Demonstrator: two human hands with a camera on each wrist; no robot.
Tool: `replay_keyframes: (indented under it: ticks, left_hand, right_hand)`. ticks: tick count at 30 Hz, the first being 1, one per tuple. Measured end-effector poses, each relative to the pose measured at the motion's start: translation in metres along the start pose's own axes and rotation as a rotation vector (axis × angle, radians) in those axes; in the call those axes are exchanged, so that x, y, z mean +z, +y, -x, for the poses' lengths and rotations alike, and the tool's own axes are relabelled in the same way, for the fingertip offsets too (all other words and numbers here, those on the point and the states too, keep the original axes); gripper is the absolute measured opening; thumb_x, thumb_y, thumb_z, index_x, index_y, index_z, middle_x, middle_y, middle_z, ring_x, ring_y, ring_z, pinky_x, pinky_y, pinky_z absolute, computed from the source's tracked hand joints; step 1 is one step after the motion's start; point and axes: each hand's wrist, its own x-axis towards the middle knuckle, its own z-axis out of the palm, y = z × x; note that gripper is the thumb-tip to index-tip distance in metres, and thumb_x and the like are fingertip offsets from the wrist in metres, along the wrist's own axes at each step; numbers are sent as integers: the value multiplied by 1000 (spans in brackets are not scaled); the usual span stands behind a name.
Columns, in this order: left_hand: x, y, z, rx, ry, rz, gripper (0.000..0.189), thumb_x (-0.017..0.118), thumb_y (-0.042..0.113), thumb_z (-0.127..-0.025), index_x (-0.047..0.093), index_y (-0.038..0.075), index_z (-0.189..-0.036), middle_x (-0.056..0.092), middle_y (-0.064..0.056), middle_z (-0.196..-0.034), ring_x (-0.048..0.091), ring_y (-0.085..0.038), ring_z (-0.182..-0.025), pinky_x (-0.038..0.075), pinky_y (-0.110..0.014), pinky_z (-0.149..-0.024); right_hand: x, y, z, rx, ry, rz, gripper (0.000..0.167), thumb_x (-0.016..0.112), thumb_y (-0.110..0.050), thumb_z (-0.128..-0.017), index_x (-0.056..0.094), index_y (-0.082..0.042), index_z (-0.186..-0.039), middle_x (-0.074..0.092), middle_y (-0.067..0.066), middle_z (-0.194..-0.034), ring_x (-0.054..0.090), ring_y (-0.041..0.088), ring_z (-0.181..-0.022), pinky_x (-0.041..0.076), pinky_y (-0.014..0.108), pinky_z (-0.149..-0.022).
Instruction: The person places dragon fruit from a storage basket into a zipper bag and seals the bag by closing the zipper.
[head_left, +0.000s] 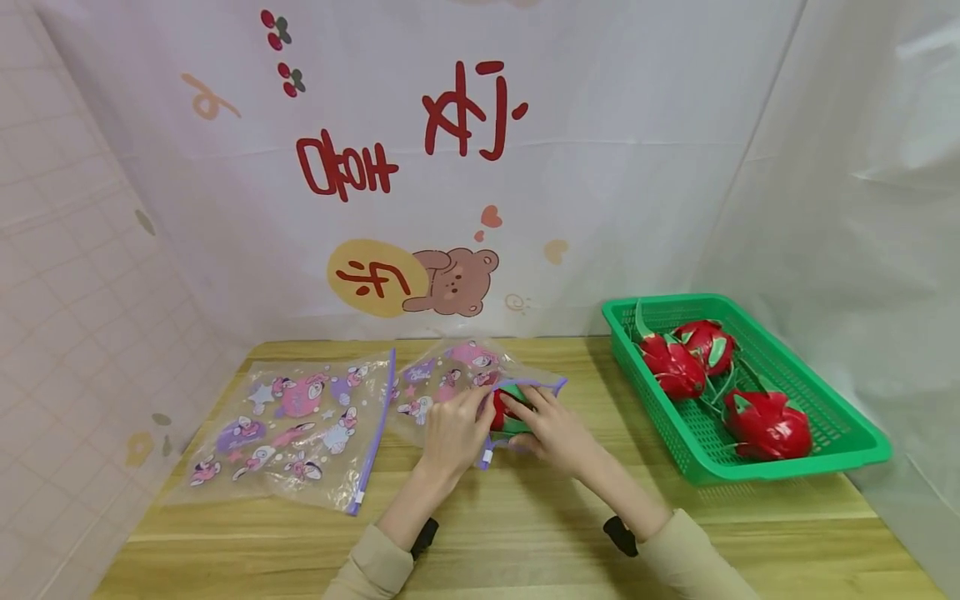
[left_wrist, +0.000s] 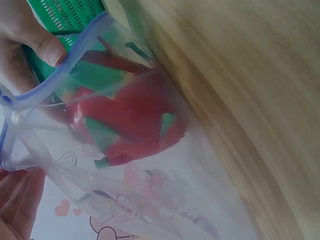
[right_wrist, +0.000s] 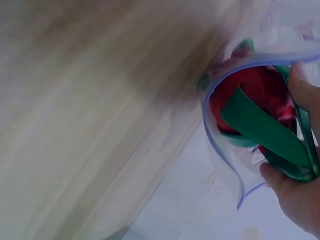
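A clear zip bag (head_left: 420,392) with cartoon prints and a purple zip edge lies at the middle of the table, its mouth held open toward me. My left hand (head_left: 453,429) pinches the bag's rim on the left; in the left wrist view the left hand's fingers (left_wrist: 22,205) are at that rim. Inside the mouth sits a red dragon fruit (right_wrist: 255,90) with green leaf-like scales. My right hand (head_left: 558,429) grips the fruit's long green leaves (right_wrist: 270,132) at the bag's opening. Through the film the dragon fruit (left_wrist: 135,110) shows largely within the bag.
A second printed zip bag (head_left: 300,433) lies flat on the wooden table (head_left: 525,533), left of my hands. To the right stands a green basket (head_left: 832,442) holding three dragon fruits (head_left: 768,425). A printed white sheet (head_left: 615,208) hangs behind the table.
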Motion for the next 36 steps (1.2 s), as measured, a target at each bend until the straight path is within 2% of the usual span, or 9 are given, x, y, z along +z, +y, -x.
replay_keyframes:
  ticks: [3, 8, 12, 16, 19, 21, 25, 30, 36]
  left_hand:
    - [0, 0, 0, 19, 8, 4, 10, 72, 4, -78, 73, 1, -87, 73, -7, -73, 33, 1, -38, 20, -1, -41]
    - [-1, 2, -2, 21, 10, 13, 11, 71, 3, -78, 73, 0, -88, 71, -5, -66, 28, 2, -37, 17, -2, -40]
    - [-1, 2, -6, -8, 18, 13, 10, 70, 4, -79, 73, 0, -87, 69, -4, -62, 27, 1, -37, 18, -3, -39]
    - [-1, 1, -9, -22, 33, 13, 8, 70, 5, -80, 73, 0, -86, 70, -6, -64, 46, -4, -37, 30, -3, -41]
    - [-2, -1, -9, -18, 43, 10, 8, 71, 6, -80, 73, 0, -85, 70, -5, -64, 54, -7, -40, 33, -4, -42]
    - [-2, -1, -9, -11, 49, 13, 8, 71, 5, -79, 73, 0, -84, 70, -5, -62, 49, -5, -38, 29, -4, -40]
    - [-5, -2, -8, 1, 59, 20, 9, 71, 3, -78, 73, 0, -85, 69, -4, -61, 37, -2, -35, 21, -3, -40]
    - [-8, -2, -7, -1, 49, 21, 10, 71, 4, -78, 73, 1, -88, 72, -6, -69, 40, -1, -37, 23, -3, -40]
    - [-9, -4, -5, -1, 47, 22, 10, 71, 5, -79, 73, 1, -87, 73, -7, -72, 45, -2, -38, 27, -2, -41]
  right_hand:
    - [1, 6, -4, 28, -10, -55, 61, 73, -33, -78, 56, -11, -132, 58, 16, -128, 56, 32, -116, 55, 43, -86]
    - [4, 11, -6, 36, -10, 21, 61, 70, -40, -80, 56, -15, -133, 60, 13, -124, 58, 29, -112, 58, 40, -73]
    - [5, 16, -1, -109, 73, 130, 61, 77, -40, -74, 61, -16, -127, 60, 13, -129, 59, 30, -115, 56, 41, -85]
    - [5, 19, 4, -310, 197, 225, 56, 83, -34, -66, 68, -14, -116, 62, 11, -129, 59, 29, -118, 51, 43, -95]
    - [6, 18, 4, -375, 237, 265, 49, 83, -31, -67, 71, -13, -111, 63, 9, -128, 59, 27, -119, 52, 41, -95]
    - [7, 17, 4, -365, 233, 281, 45, 81, -31, -70, 72, -14, -110, 63, 9, -129, 59, 26, -120, 53, 38, -92]
    - [9, 10, -2, -270, 208, 280, 43, 79, -30, -74, 71, -14, -113, 62, 9, -130, 60, 26, -117, 58, 32, -80]
    - [13, 5, -12, -160, 172, 301, 42, 77, -26, -78, 68, -13, -117, 65, 10, -125, 63, 26, -107, 58, 31, -75]
    - [18, 8, -18, -178, 181, 323, 39, 74, -22, -80, 68, -14, -118, 67, 10, -121, 66, 26, -103, 58, 33, -81]
